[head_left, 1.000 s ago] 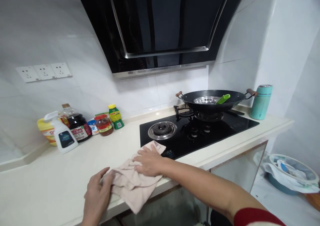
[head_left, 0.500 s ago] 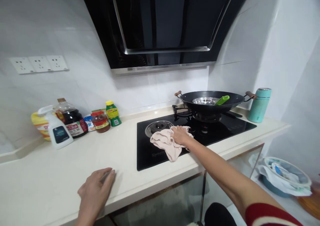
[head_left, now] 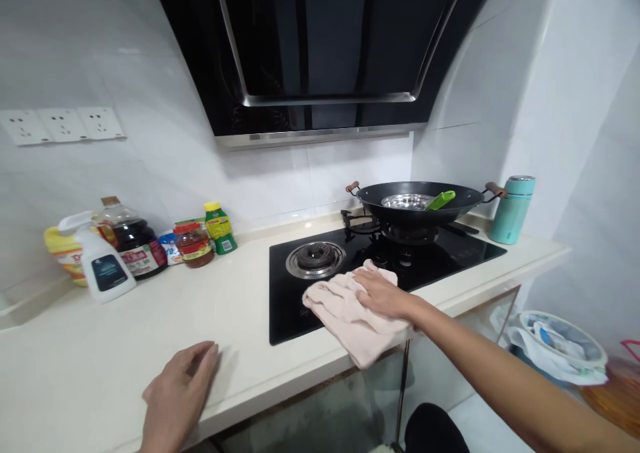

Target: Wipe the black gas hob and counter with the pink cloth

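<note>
My right hand [head_left: 385,293] presses down on a pale pink cloth [head_left: 345,313], its fingers bent into the fabric. The cloth lies over the front of the black glass gas stove [head_left: 287,319], and one corner hangs past the counter's front edge. Behind the cloth is the uncovered left burner [head_left: 317,258]. My left hand [head_left: 177,389] rests on the pale counter [head_left: 235,313] near the front edge, loosely bent, with a gap between thumb and fingers and nothing in it.
A black wok [head_left: 425,203] sits over the right burner, holding a steel strainer [head_left: 407,201] with a green handle [head_left: 441,200]. A teal flask [head_left: 513,209] stands right of it. A spray bottle [head_left: 106,266], sauce bottle [head_left: 137,239] and jar [head_left: 194,245] line the left. The range hood [head_left: 325,53] overhangs.
My right hand has drawn the cloth toward the front edge and slightly right, spreading it flatter and uncovering the left burner. My left hand stays on the counter.
</note>
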Demonstrator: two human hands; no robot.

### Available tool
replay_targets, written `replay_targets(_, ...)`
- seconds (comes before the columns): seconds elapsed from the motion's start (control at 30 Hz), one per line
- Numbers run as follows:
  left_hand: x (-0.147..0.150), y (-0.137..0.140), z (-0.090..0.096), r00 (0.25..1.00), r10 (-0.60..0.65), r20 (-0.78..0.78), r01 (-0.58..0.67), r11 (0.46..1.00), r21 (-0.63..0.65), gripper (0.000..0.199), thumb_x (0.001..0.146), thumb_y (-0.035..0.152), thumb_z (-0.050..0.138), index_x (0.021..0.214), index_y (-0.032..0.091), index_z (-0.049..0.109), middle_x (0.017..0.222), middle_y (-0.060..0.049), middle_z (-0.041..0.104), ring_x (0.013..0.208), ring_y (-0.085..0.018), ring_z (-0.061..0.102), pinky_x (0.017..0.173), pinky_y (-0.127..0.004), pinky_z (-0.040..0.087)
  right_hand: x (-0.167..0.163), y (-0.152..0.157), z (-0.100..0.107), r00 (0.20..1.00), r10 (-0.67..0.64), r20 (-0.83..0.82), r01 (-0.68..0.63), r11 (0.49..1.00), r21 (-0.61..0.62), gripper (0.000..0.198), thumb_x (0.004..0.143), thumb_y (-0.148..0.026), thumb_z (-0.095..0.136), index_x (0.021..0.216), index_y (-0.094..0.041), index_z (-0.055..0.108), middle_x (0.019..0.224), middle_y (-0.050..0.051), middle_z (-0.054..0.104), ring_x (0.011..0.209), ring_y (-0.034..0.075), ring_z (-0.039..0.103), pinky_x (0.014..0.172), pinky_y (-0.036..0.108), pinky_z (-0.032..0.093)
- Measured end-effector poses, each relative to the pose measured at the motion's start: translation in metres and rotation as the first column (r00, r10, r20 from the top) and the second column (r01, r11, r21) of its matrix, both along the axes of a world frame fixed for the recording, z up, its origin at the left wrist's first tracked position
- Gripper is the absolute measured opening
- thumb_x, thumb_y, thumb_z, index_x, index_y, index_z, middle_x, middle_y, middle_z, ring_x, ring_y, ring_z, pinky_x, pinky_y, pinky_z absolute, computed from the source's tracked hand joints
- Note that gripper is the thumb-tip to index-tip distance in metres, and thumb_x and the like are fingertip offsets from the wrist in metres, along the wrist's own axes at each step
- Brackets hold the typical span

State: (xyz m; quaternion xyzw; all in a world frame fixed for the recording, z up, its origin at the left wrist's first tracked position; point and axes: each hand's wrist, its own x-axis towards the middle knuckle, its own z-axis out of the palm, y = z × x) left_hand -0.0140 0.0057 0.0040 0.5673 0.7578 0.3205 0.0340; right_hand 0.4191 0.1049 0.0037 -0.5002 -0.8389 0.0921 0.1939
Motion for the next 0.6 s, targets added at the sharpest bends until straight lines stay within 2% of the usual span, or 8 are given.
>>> replay_targets(0.13,0.003,-0.002,0.003,1.0,0.001,0.0,-0.001,1.0,-0.003,0.054,0.079,0.064,0.043,0.099,0.025,0.074,0.118,-0.009,0.076,0.112,-0.037,0.067,0.111,-0.053,0.038,0.055,-0.027,-0.001,0.998,0.034,-0.06,-0.035,0.999,-0.011,0.053,0.091,-0.036,0.05,0.14,-0.021,0.058,0.156,0.009,0.048,0.147,0.027,0.038,0.123,0.046,0.029)
replay_targets(0.3,0.003,0.0,0.001,0.999,-0.014,-0.046,0.015,1.0,0.021,0.05,0.082,0.061,0.044,0.097,0.025,0.075,0.114,-0.009,0.077,0.111,-0.037,0.068,0.11,-0.054,0.038,0.109,-0.027,-0.004,0.993,-0.071,-0.097,0.072,0.997,0.008,0.043,0.088,-0.039,0.052,0.127,-0.024,0.065,0.149,0.009,0.054,0.137,0.027,0.05,0.117,0.045,0.038)
replay_targets(0.4,0.002,0.001,-0.002,0.998,-0.008,-0.068,0.01,0.999,0.033,0.048,0.084,0.059,0.044,0.097,0.025,0.075,0.115,-0.009,0.077,0.111,-0.036,0.068,0.108,-0.054,0.039,0.121,-0.026,-0.013,0.975,-0.196,-0.106,0.204,0.977,0.065,0.045,0.093,-0.053,0.05,0.126,-0.028,0.067,0.155,0.009,0.046,0.145,0.031,0.04,0.12,0.052,0.03)
replay_targets(0.5,0.003,0.001,-0.003,0.996,-0.019,-0.085,0.022,0.999,0.039,0.047,0.086,0.057,0.043,0.097,0.024,0.074,0.116,-0.009,0.077,0.111,-0.035,0.068,0.107,-0.053,0.04,0.121,-0.029,-0.023,0.93,-0.345,-0.126,0.36,0.925,0.124,0.056,0.095,-0.061,0.042,0.133,-0.025,0.063,0.157,0.014,0.042,0.15,0.038,0.028,0.12,0.065,0.018)
replay_targets(0.6,0.005,0.0,-0.002,0.993,-0.027,-0.116,0.031,0.999,0.034,0.047,0.088,0.057,0.043,0.098,0.024,0.075,0.115,-0.01,0.077,0.108,-0.035,0.068,0.106,-0.054,0.039,0.116,-0.033,-0.028,0.903,-0.41,-0.127,0.423,0.9,0.107,0.059,0.098,-0.059,0.032,0.134,-0.022,0.061,0.144,0.017,0.056,0.143,0.039,0.038,0.118,0.065,0.022)
